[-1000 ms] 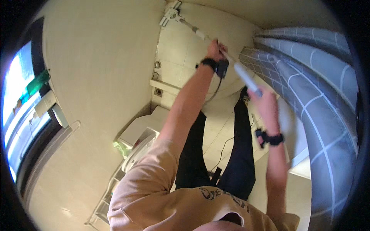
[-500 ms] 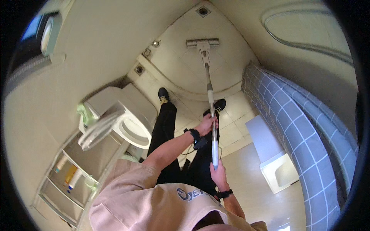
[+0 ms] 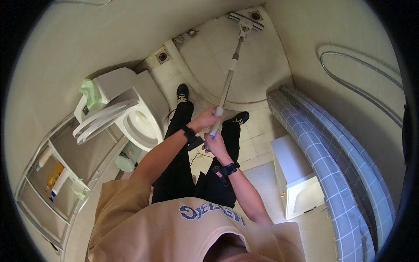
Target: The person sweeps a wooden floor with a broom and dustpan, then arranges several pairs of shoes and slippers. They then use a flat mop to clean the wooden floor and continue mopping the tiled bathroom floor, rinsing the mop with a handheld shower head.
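Smooth, seemingly metal mop pole [image 3: 228, 81]; glossy floor tiles [image 3: 257, 70]

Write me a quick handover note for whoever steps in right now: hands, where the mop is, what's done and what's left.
Left hand grips the mop handle higher up; right hand holds its lower end.
Mop head lies flat on the shower floor at the far corner, beside a floor drain.
The person stands just outside the shower area, toilet on the left, blue checked curtain on the right.
Done: cannot tell how much floor is cleaned.
Left: likely the rest of the shower floor and the tiles near the feet.

A white toilet [image 3: 139, 122] with raised lid stands left, a blue checked curtain [image 3: 331, 161] hanging right.
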The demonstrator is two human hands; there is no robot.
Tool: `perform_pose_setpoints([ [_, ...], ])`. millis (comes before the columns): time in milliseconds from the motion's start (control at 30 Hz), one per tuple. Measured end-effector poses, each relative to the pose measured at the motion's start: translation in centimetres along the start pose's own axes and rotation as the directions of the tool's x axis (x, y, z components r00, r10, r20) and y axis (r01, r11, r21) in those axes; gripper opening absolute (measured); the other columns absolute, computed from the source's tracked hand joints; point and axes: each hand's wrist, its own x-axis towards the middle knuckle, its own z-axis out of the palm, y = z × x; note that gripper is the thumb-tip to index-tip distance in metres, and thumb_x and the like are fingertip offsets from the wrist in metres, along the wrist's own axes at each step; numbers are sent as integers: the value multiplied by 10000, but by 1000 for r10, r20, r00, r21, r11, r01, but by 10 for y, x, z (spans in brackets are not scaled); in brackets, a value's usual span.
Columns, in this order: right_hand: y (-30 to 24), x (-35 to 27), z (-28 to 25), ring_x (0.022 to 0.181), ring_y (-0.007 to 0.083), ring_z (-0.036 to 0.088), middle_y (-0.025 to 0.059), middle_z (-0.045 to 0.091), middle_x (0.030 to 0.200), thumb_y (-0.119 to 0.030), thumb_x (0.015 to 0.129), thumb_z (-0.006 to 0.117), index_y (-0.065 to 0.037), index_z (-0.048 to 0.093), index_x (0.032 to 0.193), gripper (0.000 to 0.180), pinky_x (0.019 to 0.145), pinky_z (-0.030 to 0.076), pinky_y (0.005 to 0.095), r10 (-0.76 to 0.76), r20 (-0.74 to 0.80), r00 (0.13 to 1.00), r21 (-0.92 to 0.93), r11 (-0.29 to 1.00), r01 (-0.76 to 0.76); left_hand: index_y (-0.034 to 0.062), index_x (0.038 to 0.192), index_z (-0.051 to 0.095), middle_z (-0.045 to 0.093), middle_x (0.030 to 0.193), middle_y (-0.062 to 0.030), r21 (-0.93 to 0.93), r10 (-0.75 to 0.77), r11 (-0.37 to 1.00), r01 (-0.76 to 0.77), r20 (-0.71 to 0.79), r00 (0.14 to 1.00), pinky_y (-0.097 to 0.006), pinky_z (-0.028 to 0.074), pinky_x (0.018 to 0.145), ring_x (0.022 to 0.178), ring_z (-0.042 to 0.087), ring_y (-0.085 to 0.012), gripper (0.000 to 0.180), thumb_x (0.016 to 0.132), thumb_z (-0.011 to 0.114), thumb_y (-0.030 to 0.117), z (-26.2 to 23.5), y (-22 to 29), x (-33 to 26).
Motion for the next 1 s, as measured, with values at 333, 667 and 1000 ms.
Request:
perform_pose_setpoints([
  [333, -56, -108, -21, 521, 140, 594, 23, 535, 720, -228, 1011, 588, -92, 437, 1101, 222, 415, 452, 265, 130, 77, 989, 23, 991, -132, 19, 1402, 509, 679, 1102, -68, -175, -29, 982, 73, 240, 970, -295, 529, 704, 900, 640, -147, 613, 971, 621, 441, -17, -8, -149],
  [667, -174, -158, -17, 776, 142, 701, 89, 734, 986, -301, 1045, 551, -16, 574, 1303, 386, 680, 557, 275, -35, 452, 891, -433, 865, 254, -34, 1187, 583, 642, 836, -54, -272, 76, 959, -77, -14, 997, -355, 580, 553, 663, 639, -168, 329, 950, 577, 194, -53, 72, -203],
  [1000, -440, -354, -249, 828, 146, 690, 82, 733, 926, -182, 1018, 583, -24, 641, 1144, 210, 752, 554, 305, -943, -119, 309, -570, 320, 757, -53, 982, 632, 646, 720, -139, 179, 303, 951, -252, -386, 871, -367, 464, 423, 507, 620, -203, 283, 939, 566, 218, -77, 122, -211],
])
